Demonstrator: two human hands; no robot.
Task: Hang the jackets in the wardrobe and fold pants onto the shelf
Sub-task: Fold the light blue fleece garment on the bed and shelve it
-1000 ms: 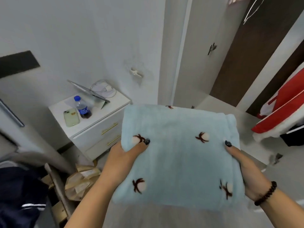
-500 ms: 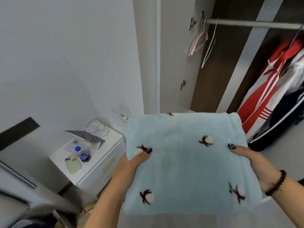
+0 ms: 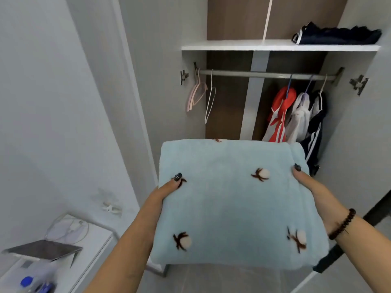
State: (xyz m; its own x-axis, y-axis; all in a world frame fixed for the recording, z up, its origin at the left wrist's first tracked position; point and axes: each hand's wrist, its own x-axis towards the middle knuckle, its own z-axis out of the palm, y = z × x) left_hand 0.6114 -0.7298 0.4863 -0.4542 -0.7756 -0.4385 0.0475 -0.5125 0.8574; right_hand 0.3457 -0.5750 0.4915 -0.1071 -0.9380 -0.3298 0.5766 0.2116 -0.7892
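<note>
A folded light-blue fleece pair of pants with brown-and-white cotton motifs is held flat in front of the open wardrobe. My left hand grips its left edge, thumb on top. My right hand grips the right edge the same way; the fingers of both are hidden underneath. The white shelf sits above the hanging rail. Folded dark pants lie at the shelf's right end. A red, a white and a dark striped jacket hang at the rail's right.
Empty pink and white hangers hang at the rail's left end. The wardrobe doors stand open on both sides. A white nightstand at lower left carries a tablet, a cable and a bottle.
The view has tilted upward, bringing the shelf and the whole rail into sight. The folded pants have risen with both hands and sit closer to the wardrobe opening.
</note>
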